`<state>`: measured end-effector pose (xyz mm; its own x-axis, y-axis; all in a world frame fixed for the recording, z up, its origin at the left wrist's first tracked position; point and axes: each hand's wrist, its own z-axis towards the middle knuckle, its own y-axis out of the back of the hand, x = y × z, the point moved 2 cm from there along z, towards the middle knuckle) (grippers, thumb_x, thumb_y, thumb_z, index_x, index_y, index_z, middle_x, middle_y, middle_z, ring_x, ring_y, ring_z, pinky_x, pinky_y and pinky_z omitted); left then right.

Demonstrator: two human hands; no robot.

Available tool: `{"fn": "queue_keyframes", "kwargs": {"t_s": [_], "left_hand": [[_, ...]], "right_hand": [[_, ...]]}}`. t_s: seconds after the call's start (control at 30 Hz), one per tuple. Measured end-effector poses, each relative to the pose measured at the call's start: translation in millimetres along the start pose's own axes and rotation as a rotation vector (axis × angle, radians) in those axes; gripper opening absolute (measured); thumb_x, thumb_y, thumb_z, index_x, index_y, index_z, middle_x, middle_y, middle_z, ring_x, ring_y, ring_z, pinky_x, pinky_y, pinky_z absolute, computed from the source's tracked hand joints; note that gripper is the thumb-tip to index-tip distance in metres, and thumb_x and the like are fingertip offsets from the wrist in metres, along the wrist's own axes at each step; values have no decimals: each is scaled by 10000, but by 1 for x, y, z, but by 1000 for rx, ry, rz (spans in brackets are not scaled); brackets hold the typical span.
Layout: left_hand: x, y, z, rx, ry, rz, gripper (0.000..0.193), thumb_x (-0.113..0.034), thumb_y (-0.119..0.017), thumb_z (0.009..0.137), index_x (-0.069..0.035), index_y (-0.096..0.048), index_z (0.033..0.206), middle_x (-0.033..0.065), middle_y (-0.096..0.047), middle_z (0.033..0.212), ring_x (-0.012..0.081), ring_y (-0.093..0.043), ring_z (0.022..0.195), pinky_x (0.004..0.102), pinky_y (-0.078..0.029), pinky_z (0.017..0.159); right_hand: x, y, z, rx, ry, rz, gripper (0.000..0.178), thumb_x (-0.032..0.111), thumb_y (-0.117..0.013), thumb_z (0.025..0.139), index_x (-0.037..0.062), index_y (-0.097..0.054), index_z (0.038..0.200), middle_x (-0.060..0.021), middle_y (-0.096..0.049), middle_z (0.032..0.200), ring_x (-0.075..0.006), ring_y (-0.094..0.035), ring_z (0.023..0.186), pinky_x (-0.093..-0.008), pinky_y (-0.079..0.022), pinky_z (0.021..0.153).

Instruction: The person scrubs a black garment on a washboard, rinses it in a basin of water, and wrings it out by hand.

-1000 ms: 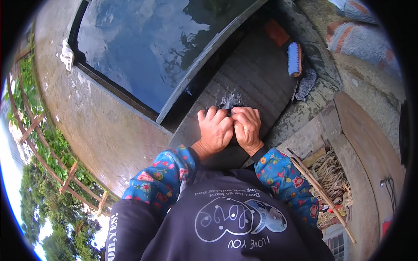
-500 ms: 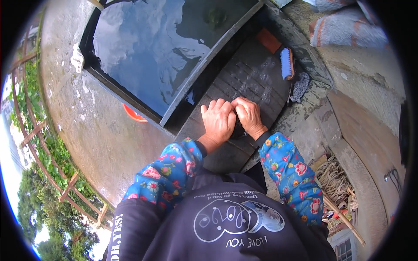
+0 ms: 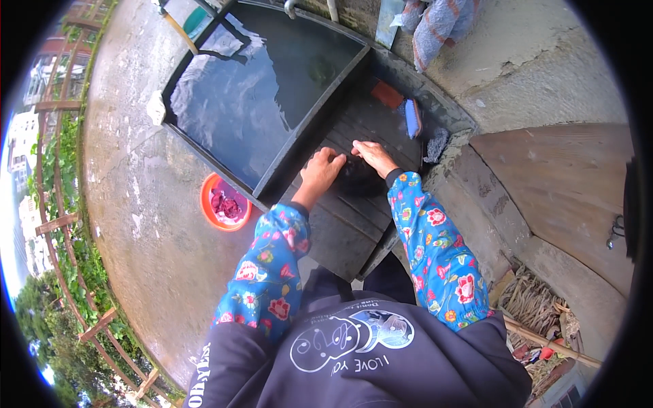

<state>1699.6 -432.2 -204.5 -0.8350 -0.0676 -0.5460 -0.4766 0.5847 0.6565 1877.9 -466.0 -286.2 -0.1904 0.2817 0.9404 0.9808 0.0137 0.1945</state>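
A dark, wet-looking bundle [image 3: 360,178], apparently cloth, lies on the grooved stone washing slab [image 3: 350,228]. Just left of the bundle is my left hand [image 3: 320,173], its fingers loosely bent and the thumb apart. My right hand [image 3: 374,156] reaches over the bundle's far right side with fingers extended toward the left. A gap separates the two hands, and I see nothing gripped in either. Beyond them on the slab rest a blue-bristled scrubbing brush [image 3: 412,118] and a reddish-brown block [image 3: 387,94]. A grey scouring pad [image 3: 436,145] sits at the slab's right edge.
A water-filled stone basin [image 3: 275,160] adjoins the slab on the left. On the ground beside it stands an orange basin [image 3: 207,204] holding reddish cloth in water. Striped cloth [image 3: 435,30] hangs at the far right. A wooden board [image 3: 554,177] and a stick [image 3: 551,343] are on the right.
My hands have come apart from their close grip over the dark bundle. The view has shifted, bringing the orange basin and more of the water tank into sight.
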Motion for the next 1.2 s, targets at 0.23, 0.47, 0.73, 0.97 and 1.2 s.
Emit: {"fn": "queue_keyframes", "kwargs": {"t_s": [0.23,0.47,0.73,0.97,1.2], "left_hand": [[7,3,-109,-483,-296,66,506,-230,-735,717,-115,-521,1161,103,-498,1232,336,-469,1164,472,-391,926],[54,-16,-135,-611,-109,-328,445,-79,-699,759,-48,-421,1105,134,-494,1010,243,-526,977,355,-454,850],[57,-42,-119,-585,-51,-452,578,12,-653,690,-56,-311,1151,118,-476,891,189,-525,766,301,-486,650],[26,-18,-147,-311,75,-982,522,59,-575,704,-94,-394,1169,48,-546,761,126,-510,587,249,-413,497],[12,111,-180,-391,-145,-1456,283,53,-498,762,-107,-545,990,16,-586,885,132,-574,752,229,-476,649]], "right_hand": [[56,16,-65,333,-410,-194,570,553,-646,816,48,-648,1080,-43,-639,837,-140,-573,726,-301,-468,580],[62,2,-128,129,-35,-151,541,420,-665,846,-24,-564,1139,-96,-637,865,-153,-587,651,-283,-475,526],[45,-8,-192,-123,-449,751,431,491,-602,879,64,-608,817,-2,-546,611,-113,-509,441,-246,-387,348],[20,20,-176,-260,-281,452,414,489,-593,890,99,-567,754,1,-522,566,-114,-492,413,-244,-388,359],[36,68,-152,-440,-123,610,444,484,-612,873,46,-656,935,-8,-554,752,-101,-540,647,-252,-467,492]]}}
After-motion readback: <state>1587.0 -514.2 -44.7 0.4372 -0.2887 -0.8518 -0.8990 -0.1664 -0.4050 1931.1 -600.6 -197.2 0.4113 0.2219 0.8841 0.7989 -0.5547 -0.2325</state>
